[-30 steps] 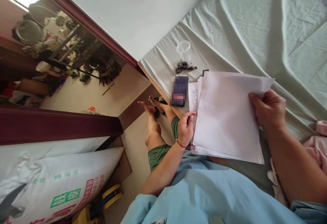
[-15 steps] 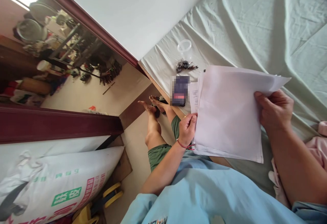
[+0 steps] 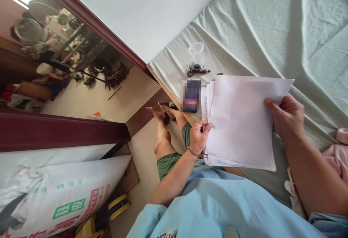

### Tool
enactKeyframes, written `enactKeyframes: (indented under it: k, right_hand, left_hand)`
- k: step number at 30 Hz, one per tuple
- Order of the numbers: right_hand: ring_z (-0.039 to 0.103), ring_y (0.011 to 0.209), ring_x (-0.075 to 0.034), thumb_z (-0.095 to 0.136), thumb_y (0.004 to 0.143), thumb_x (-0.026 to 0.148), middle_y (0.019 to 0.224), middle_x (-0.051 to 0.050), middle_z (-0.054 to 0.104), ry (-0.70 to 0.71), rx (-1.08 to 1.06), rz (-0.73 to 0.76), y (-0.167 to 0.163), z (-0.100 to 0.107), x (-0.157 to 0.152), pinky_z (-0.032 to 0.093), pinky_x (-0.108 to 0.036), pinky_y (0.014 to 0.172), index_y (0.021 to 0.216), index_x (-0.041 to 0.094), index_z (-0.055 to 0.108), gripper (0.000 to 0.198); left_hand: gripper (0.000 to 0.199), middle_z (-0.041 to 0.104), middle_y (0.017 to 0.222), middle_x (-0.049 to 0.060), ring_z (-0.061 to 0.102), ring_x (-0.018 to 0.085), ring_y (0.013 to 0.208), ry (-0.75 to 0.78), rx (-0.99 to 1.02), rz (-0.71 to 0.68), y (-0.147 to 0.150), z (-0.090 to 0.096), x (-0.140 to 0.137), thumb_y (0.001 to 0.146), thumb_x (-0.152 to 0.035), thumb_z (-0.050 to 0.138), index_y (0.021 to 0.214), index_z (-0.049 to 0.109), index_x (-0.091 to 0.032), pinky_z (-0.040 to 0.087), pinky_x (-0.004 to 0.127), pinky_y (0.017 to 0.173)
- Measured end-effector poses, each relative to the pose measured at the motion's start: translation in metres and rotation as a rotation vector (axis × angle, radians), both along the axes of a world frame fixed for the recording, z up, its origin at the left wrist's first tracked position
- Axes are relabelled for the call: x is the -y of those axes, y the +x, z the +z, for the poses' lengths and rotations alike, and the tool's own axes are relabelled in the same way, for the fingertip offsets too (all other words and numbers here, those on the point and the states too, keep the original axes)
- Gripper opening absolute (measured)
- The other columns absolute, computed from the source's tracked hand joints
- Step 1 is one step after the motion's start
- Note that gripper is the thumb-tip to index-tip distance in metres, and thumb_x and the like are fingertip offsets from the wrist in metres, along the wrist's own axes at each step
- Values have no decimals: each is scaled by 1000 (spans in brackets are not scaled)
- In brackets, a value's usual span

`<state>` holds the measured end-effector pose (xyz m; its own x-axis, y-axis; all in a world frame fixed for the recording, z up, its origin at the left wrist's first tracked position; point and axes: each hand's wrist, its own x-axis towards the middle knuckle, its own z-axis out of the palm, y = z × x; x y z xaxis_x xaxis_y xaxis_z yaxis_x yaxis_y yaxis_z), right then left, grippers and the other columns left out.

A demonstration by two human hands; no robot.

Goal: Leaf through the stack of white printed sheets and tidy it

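A stack of white paper sheets [image 3: 241,125] lies across my lap and the bed's edge, its top sheet blank. My left hand [image 3: 200,135] pinches the stack's left edge, thumb on top. At the upper right edge, my right hand [image 3: 287,116] is closed on the paper, its thumb over the top face and its other fingers partly hidden. Printed lines show on a lower sheet at the left. Beyond my left hand, a dark blurred-out flat object [image 3: 191,96] rests on the bed, with a bunch of keys [image 3: 198,70] past it.
A clear plastic cup [image 3: 196,49] stands on the green bedsheet [image 3: 261,35] by the wall. Pink cloth [image 3: 333,162] lies at right. On the left are a big white sack [image 3: 67,194], a dark red door frame [image 3: 59,133] and a cluttered rack [image 3: 78,46].
My right hand has come slightly left and up with the paper. The top sheet's right corner has moved left, and the sheets lie more evenly together. My left hand stays nearly in place.
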<state>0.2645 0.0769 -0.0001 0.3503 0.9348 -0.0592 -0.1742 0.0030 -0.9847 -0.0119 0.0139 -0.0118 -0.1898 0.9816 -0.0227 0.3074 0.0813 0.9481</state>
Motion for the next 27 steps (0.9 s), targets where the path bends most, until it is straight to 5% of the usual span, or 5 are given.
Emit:
enactKeyframes:
  k: [7, 12, 22, 27]
  right_hand:
    - [53, 58, -8, 86, 67, 36, 73, 4, 68, -52, 60, 0, 3, -2, -1, 45, -20, 53, 87, 19, 71, 30]
    - [45, 53, -8, 81, 72, 35, 65, 6, 61, -100, 175, 0, 5, -2, 1, 35, -19, 46, 83, 18, 70, 23]
    - [51, 59, -8, 80, 74, 32, 72, 4, 66, -41, 140, 27, 5, -5, 1, 41, -20, 54, 91, 18, 74, 23]
    - [49, 58, -7, 80, 74, 31, 71, 4, 65, -31, 124, 25, 2, -1, 3, 39, -21, 53, 89, 18, 74, 21]
  left_hand:
    - [37, 58, 68, -3, 47, 9, 62, -97, 106, 31, -1, -2, 1, 79, -53, 75, 82, 65, -18, 41, 21, 62]
    - [36, 49, 65, -5, 42, 9, 60, -12, 83, 24, -1, 0, 3, 89, -54, 65, 83, 60, -19, 38, 22, 60]
    - [52, 42, 66, -5, 41, 13, 57, 74, -34, -85, -3, 5, 3, 100, -50, 50, 142, 47, -20, 41, 27, 62]
    - [38, 65, 89, 3, 57, 14, 77, 56, 18, -247, -9, 6, 3, 102, -47, 46, 118, 67, -21, 48, 28, 79]
